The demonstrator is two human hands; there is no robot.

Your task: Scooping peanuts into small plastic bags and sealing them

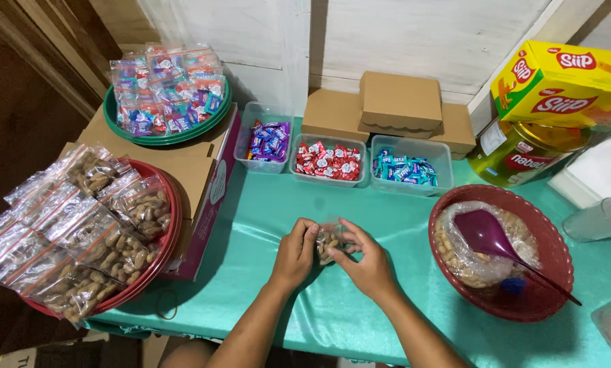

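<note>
My left hand [294, 253] and my right hand [365, 262] meet over the teal tablecloth [264, 225] and pinch a small clear plastic bag of peanuts [330, 241] between them. Fingers of both hands close on the bag's top. To the right stands a red basket [554, 262] holding a plastic bag of loose peanuts [466, 262] with a purple scoop [491, 238] lying in it. At the left a red tray [171, 232] carries several filled peanut bags [80, 225].
Three clear tubs at the back hold purple candies [268, 141], red candies [329, 162] and blue candies [404, 169]. Brown cardboard boxes [399, 101] sit behind them. A green tray of candy packets [166, 92], a yellow box [564, 83], a jar [517, 153] and a clear cup [602, 217] surround the table.
</note>
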